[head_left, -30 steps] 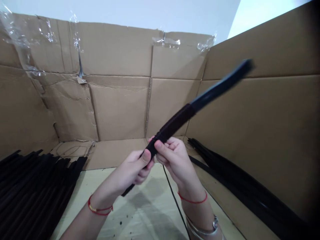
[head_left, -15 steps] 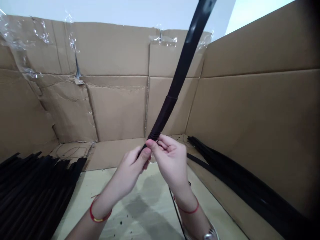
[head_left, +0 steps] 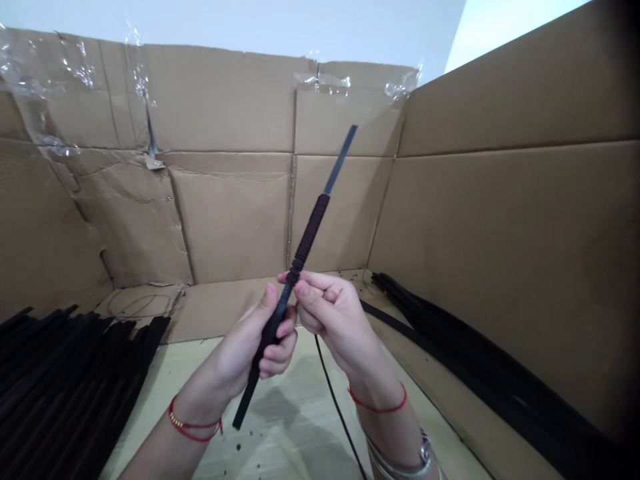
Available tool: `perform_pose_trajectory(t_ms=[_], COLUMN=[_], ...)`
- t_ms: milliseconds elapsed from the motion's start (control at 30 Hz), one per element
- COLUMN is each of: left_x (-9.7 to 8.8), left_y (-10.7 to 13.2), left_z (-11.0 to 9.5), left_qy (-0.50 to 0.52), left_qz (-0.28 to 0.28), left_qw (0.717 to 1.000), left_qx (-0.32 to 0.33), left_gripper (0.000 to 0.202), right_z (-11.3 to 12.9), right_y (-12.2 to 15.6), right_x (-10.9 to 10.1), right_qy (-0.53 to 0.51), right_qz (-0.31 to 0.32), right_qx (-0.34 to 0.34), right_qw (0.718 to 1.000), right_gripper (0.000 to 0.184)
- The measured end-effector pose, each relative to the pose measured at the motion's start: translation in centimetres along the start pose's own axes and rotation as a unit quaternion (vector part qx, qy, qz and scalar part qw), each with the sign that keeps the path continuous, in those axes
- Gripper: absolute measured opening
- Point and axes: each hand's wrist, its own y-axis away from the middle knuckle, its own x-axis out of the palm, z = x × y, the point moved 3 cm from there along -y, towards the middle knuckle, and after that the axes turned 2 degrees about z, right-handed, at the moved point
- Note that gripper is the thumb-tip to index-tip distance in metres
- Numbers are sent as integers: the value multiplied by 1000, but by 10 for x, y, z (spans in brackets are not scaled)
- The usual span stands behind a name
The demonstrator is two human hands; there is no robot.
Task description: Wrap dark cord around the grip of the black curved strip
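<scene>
A flat, narrow black strip (head_left: pixel 341 159) slants from lower left to upper right in front of me. Around its middle sits a dark brownish fabric sleeve (head_left: pixel 313 230), bunched into tight folds. My left hand (head_left: pixel 260 337) is wrapped round the strip's lower part, whose blunt end sticks out below the palm. With thumb and fingers, my right hand (head_left: pixel 333 310) pinches the lower end of the gathered sleeve, right beside the left fingertips. A thin dark cord (head_left: pixel 333 393) hangs from under the right hand; what it joins is hidden.
Many dark strips (head_left: pixel 65 380) lie side by side at the left. Along the right wall rests a long black bundle (head_left: pixel 465 347). Taped cardboard walls (head_left: pixel 225 100) enclose the pale work surface (head_left: pixel 280 433), which carries small dark specks. Thin wire loops (head_left: pixel 135 303) lie back left.
The long black piece that reached out of the top of view is gone from there; a narrower strip end shows instead. The sleeve is more bunched. My left hand now grips with the strip's lower end visible.
</scene>
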Motion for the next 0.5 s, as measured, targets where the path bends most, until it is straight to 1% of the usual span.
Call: perform_pose_trajectory(t_ms=[33, 67, 100, 133, 167, 200, 233, 267, 300, 333, 367, 400, 433, 467, 500], left_x=[0, -1, -3, -5, -4, -1, 3, 7, 9, 8, 5, 1, -3, -5, -5], left_y=[2, 3, 4, 6, 6, 5, 3, 2, 1, 0, -1, -1, 1, 2, 3], left_z=[-2, -5, -9, -11, -11, -9, -6, -3, -1, -1, -1, -3, -5, -5, -5], left_qy=[-2, -20, -48, -63, -56, -31, 6, 39, 53, 45, 21, -7, -27, -30, -17], left_qz=[2, -30, -82, -124, -129, -100, -46, 6, 27, 11, -33, -89, -127, -135, -112], left_qw=[1000, 999, 993, 986, 986, 993, 999, 999, 998, 999, 999, 994, 988, 987, 991], left_qx=[6, 31, 66, 89, 86, 63, 27, -5, -16, -4, 27, 63, 84, 85, 67], left_gripper=[63, 59, 54, 49, 47, 47, 50, 53, 55, 56, 54, 52, 50, 50, 51], right_z=[0, 1, 2, 2, 2, 2, 2, 2, 4, 6, 7, 8, 9, 8, 8], right_y=[0, 0, 0, 0, 0, 0, 0, 0, 1, 2, 3, 3, 3, 3, 3], right_x=[-1, -3, -5, -6, -6, -4, -3, -2, -2, -3, -5, -7, -8, -7, -6], right_qy=[-1, 3, 7, 8, 6, 5, 7, 14, 28, 45, 59, 65, 60, 48, 30], right_qz=[-24, -61, -96, -112, -105, -80, -52, -37, -44, -71, -103, -128, -131, -110, -74], right_qx=[-16, -40, -58, -66, -59, -41, -22, -11, -14, -27, -43, -56, -56, -45, -26], right_qw=[1000, 997, 994, 991, 993, 996, 998, 999, 999, 996, 992, 988, 988, 992, 996], right_gripper=[30, 29, 28, 27, 28, 29, 30, 30, 30, 30, 30, 31, 32, 34, 36])
